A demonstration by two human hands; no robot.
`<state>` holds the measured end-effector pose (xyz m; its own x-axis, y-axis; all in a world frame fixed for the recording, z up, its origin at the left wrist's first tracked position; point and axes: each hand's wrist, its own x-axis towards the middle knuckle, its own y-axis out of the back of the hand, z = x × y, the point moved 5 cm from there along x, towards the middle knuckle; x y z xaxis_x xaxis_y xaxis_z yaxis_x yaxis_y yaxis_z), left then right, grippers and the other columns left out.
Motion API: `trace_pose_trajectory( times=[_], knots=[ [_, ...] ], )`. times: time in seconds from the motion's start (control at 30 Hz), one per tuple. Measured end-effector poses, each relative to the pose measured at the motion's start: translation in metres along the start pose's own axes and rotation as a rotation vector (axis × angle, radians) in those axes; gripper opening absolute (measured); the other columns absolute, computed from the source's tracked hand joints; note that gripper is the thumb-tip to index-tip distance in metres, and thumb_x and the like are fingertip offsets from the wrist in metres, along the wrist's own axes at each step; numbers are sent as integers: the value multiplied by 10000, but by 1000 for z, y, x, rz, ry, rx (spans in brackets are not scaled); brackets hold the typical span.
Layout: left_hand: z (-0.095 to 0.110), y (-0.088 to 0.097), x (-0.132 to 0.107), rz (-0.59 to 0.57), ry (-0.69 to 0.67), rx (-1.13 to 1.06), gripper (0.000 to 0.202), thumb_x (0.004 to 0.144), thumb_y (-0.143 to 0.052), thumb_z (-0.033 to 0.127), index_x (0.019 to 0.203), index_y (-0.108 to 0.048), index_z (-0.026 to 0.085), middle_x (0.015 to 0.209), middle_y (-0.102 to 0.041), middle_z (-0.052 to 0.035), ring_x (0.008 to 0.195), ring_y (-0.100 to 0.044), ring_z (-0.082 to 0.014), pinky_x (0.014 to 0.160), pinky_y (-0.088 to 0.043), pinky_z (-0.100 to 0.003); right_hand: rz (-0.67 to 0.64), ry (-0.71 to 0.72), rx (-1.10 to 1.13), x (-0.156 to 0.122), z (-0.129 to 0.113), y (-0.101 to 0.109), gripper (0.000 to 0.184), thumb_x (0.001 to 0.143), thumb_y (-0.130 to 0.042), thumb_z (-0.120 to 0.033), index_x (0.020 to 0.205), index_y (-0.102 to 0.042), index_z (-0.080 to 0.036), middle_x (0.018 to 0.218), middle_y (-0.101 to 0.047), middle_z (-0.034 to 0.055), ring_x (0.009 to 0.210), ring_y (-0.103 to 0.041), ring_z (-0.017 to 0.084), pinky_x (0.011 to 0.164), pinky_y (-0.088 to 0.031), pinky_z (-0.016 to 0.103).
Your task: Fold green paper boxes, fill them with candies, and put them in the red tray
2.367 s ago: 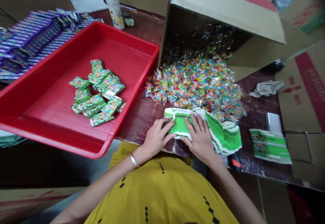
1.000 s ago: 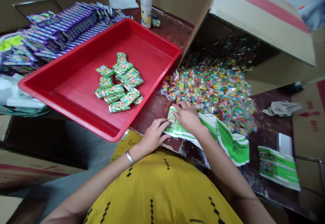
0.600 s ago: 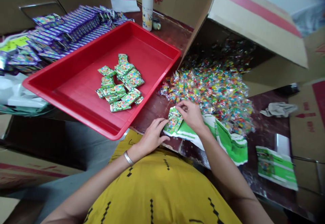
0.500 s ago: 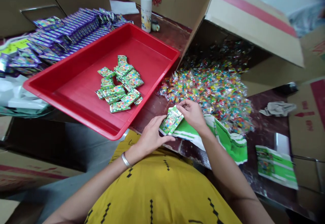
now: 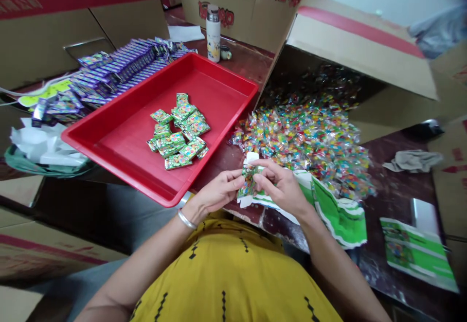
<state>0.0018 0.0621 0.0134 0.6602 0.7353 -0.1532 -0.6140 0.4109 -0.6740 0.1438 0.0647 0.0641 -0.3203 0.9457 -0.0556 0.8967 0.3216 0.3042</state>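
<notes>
A small green printed candy box (image 5: 248, 182) is held between both hands, its white end flaps standing out at top and bottom. My left hand (image 5: 220, 189) pinches its left edge between thumb and fingers. My right hand (image 5: 279, 184) grips the right side, fingers bent near the upper flap. Beneath lies a green and white printed sheet (image 5: 337, 212) on the dark table. Just beyond my right hand spreads a heap of clear packets of colourful candies (image 5: 306, 137). Left of my hands, several closed green boxes (image 5: 178, 142) lie in a red tray (image 5: 120, 149).
A cardboard box (image 5: 357, 30) lies open behind the candy packets. Rows of purple packs (image 5: 127, 66) stand left of the tray. A bottle (image 5: 213, 35) and small cup (image 5: 225, 52) are at the back. A cloth (image 5: 412, 160) and printed green packaging (image 5: 419, 254) lie at right.
The flat green cartons lay on the sheet under both hands; now one box is raised and opened out between them, flaps showing. The view has shifted slightly.
</notes>
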Motion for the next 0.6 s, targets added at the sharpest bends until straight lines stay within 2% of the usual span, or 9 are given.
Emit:
trace_pose_trajectory(
  times=[0.17, 0.23, 0.27, 0.3, 0.33, 0.43, 0.5, 0.57, 0.6],
  knots=[
    [-11, -1, -3, -84, 150, -3, 408, 788, -759, 403, 1107, -726, 150, 956, -739, -109, 827, -695, -194, 767, -503, -291, -364, -200, 36, 4, -5, 10, 223, 910, -593, -396, 1015, -623, -201, 600, -648, -32, 430, -543, 101, 397, -408, 189],
    [-13, -1, -2, -51, 169, 21, 398, 789, -758, 397, 1090, -731, 139, 915, -739, -101, 776, -682, -174, 717, -494, -267, -488, -212, -16, 4, -6, 11, 227, 889, -618, -412, 921, -664, -191, 584, -651, -24, 405, -538, 102, 383, -408, 195],
    [-12, 0, 0, -10, 151, 36, 388, 793, -755, 393, 1078, -733, 131, 881, -738, -93, 745, -672, -164, 704, -492, -263, -490, -201, -24, 4, -6, 11, 230, 879, -633, -412, 898, -678, -187, 574, -646, -23, 406, -544, 106, 383, -412, 199],
    [-10, 1, 1, 43, 113, 51, 374, 797, -751, 385, 1065, -736, 125, 850, -736, -83, 719, -661, -155, 703, -491, -262, -420, -177, -18, 5, -6, 12, 228, 871, -645, -407, 900, -688, -185, 569, -639, -23, 423, -554, 112, 397, -425, 203],
    [-8, 2, 3, 109, 57, 68, 357, 800, -750, 371, 1056, -737, 123, 837, -734, -73, 709, -654, -149, 714, -493, -265, -279, -142, -9, 6, -5, 14, 225, 864, -659, -399, 923, -693, -185, 588, -642, -20, 463, -574, 119, 430, -447, 210],
    [-2, 4, 6, 303, -130, 118, 327, 814, -735, 337, 1076, -726, 143, 935, -737, -62, 798, -658, -164, 795, -504, -296, 233, -30, 7, -1, 0, 19, 271, 810, -731, -366, 1022, -682, -204, 796, -692, 20, 692, -637, 151, 584, -512, 240],
    [-1, 2, 8, 403, -213, 165, 294, 813, -731, 335, 1036, -729, 144, 989, -726, -63, 852, -655, -179, 815, -513, -309, 380, -11, 23, -8, 9, 10, 221, 807, -735, -361, 958, -685, -208, 819, -676, 19, 726, -614, 156, 611, -503, 249],
    [0, -1, 9, 475, -274, 238, 288, 794, -745, 326, 1018, -717, 148, 964, -714, -54, 843, -648, -174, 790, -525, -300, 445, -21, 76, -11, 19, -1, 172, 848, -684, -372, 870, -680, -202, 734, -629, -1, 647, -558, 140, 579, -473, 250],
    [1, -2, 8, 508, -316, 285, 333, 781, -758, 312, 1072, -696, 164, 923, -703, -38, 814, -642, -162, 769, -529, -287, 490, -18, 108, -12, 23, -4, 176, 866, -659, -375, 874, -683, -201, 710, -607, -10, 621, -534, 134, 575, -465, 252]
  ],
)
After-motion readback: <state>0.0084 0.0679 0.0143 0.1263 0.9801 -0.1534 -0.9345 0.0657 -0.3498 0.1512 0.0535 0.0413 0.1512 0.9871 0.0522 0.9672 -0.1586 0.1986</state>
